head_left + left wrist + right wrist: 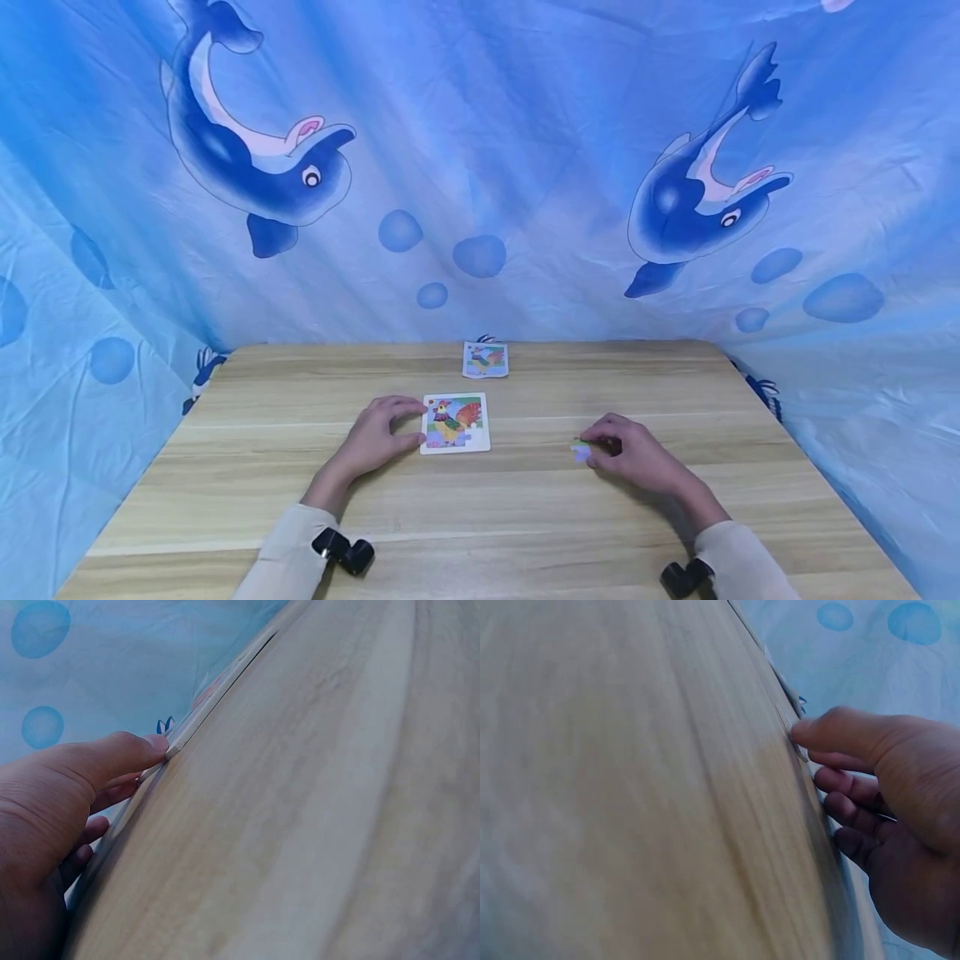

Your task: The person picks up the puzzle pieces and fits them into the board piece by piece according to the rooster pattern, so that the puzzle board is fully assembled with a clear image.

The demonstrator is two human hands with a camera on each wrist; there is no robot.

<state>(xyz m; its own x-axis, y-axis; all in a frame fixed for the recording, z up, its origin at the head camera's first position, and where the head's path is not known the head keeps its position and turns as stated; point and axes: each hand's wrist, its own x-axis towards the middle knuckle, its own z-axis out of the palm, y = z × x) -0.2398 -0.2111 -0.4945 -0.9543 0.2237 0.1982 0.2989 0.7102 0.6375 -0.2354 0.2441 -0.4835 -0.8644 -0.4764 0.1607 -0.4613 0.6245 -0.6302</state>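
Note:
On the table lies a white-framed jigsaw puzzle [454, 422] with a rooster picture; a white gap shows at its lower right. My left hand [381, 435] is at its left edge, thumb and index finger apart and touching the frame. In the left wrist view the thumb [139, 748] rests along that edge. Well to the right, my right hand [630, 450] pinches a small purple and green puzzle piece [580, 451] between thumb and index finger, close over the wood. In the right wrist view the hand [900, 787] mostly hides the piece.
Behind the puzzle lies a small picture card [485, 360] with the same rooster, near the back edge of the wooden table [480, 517]. A blue curtain [555, 167] with dolphins hangs behind and along the sides.

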